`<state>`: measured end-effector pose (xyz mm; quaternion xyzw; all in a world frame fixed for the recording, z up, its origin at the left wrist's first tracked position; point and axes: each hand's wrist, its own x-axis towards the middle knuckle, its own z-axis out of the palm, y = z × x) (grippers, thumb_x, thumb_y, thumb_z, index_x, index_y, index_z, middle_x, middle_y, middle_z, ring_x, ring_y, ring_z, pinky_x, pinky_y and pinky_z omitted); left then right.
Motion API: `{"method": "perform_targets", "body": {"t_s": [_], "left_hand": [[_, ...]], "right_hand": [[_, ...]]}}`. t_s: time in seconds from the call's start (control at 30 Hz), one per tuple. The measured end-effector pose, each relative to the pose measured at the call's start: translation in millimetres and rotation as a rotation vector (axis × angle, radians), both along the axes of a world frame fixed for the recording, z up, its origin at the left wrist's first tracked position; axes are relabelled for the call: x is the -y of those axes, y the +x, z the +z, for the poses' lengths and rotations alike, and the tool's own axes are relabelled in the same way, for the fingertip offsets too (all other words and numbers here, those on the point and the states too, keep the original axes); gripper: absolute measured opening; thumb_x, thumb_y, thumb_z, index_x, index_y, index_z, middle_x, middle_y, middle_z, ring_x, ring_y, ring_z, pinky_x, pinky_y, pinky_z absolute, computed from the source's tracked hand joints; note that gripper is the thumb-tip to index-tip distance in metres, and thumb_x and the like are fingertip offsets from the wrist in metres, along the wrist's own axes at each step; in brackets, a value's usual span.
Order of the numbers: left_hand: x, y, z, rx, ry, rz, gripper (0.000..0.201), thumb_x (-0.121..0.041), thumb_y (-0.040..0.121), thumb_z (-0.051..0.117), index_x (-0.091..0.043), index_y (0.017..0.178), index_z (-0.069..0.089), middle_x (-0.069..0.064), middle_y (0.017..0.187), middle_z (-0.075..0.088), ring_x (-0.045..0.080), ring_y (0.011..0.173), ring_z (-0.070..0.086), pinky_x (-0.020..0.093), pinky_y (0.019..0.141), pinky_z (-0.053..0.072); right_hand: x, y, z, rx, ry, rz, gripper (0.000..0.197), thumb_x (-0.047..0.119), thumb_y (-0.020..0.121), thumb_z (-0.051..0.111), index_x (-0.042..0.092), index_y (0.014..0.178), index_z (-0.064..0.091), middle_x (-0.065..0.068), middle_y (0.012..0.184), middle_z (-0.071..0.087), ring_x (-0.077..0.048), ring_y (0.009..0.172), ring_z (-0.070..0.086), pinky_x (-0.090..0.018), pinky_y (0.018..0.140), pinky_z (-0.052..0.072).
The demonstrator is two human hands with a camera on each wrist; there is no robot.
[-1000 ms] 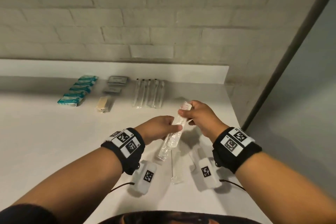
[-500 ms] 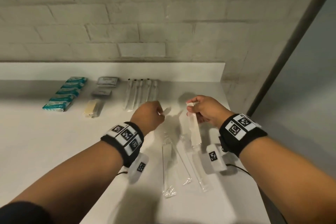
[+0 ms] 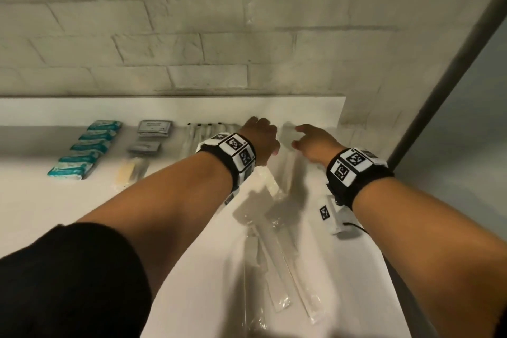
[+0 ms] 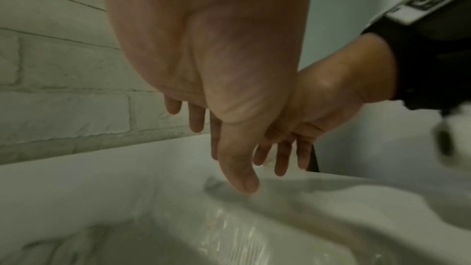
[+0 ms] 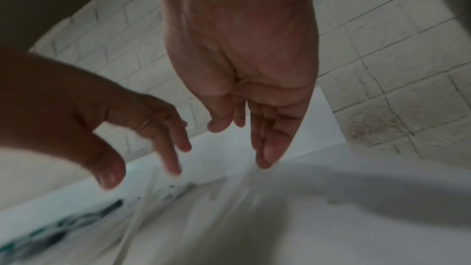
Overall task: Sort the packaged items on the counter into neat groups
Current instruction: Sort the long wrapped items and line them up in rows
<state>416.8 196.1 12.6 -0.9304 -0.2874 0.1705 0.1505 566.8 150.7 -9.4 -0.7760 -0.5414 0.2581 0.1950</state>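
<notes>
Both hands reach toward the back of the white counter (image 3: 68, 214). My left hand (image 3: 259, 132) has straight fingers and holds nothing; the left wrist view shows its thumb (image 4: 239, 172) hovering just over the surface. My right hand (image 3: 303, 137) is also open and empty, with its fingers (image 5: 265, 148) pointing down. A long clear packet (image 3: 286, 170) lies on the counter between and below the two hands. Three more long clear packets (image 3: 277, 269) lie nearer to me. A row of clear packets with black tips (image 3: 204, 132) sits just left of my left hand, partly hidden by my wrist.
Teal packets (image 3: 85, 151) form a diagonal row at the back left. Beside them lie grey sachets (image 3: 154, 128) and a yellowish packet (image 3: 131, 173). A brick wall (image 3: 192, 35) and a raised ledge bound the back. The counter ends at the right near a dark post (image 3: 444, 77).
My right hand let go of the long clear packet it held, which now lies on the counter. Both hands moved forward toward the back ledge and opened.
</notes>
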Motion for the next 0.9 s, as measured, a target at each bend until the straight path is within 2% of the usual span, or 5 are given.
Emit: {"method": "perform_targets", "body": {"t_s": [0.1,0.2,0.37,0.63,0.9], "left_hand": [[-1,-8,-10,0.188,-0.096,0.171,0.039,-0.038,0.090,0.059,-0.022,0.124,0.060,0.006,0.130,0.056,0.028,0.120,0.052,0.037,0.100,0.040],[12,-15,-35,0.215,-0.236,0.331,0.041,-0.043,0.090,0.056,-0.015,0.119,0.063,0.006,0.122,0.062,0.026,0.114,0.058,0.035,0.094,0.048],[35,-7,-64,0.233,-0.326,0.436,0.057,-0.061,0.078,0.064,-0.013,0.107,0.065,0.006,0.106,0.066,0.025,0.099,0.064,0.032,0.079,0.049],[13,-27,-56,0.242,-0.396,0.509,0.066,-0.051,0.075,0.073,-0.018,0.130,0.055,0.004,0.120,0.063,0.024,0.111,0.058,0.033,0.090,0.048],[8,-28,-54,0.191,-0.406,0.470,0.067,-0.050,0.077,0.072,-0.016,0.133,0.053,0.005,0.118,0.063,0.025,0.111,0.058,0.034,0.092,0.048]], "right_hand": [[9,3,-15,0.234,-0.123,0.251,0.045,0.025,0.089,0.060,0.021,0.134,0.053,-0.005,0.140,0.052,-0.024,0.126,0.050,-0.029,0.102,0.039],[21,-2,-27,0.406,-0.255,0.456,0.032,0.032,0.084,0.065,0.022,0.114,0.068,-0.001,0.120,0.064,-0.021,0.110,0.059,-0.029,0.092,0.046],[20,-13,-35,0.457,-0.210,0.430,0.046,0.045,0.077,0.068,0.014,0.111,0.066,-0.005,0.108,0.067,-0.024,0.098,0.062,-0.026,0.076,0.045],[-1,-17,-40,0.481,-0.248,0.488,0.066,0.038,0.087,0.064,0.022,0.146,0.038,0.001,0.153,0.036,-0.025,0.134,0.041,-0.031,0.107,0.034],[-7,-21,-45,0.482,-0.305,0.441,0.074,0.037,0.089,0.062,0.019,0.151,0.025,-0.003,0.152,0.037,-0.027,0.135,0.041,-0.033,0.108,0.034]]}}
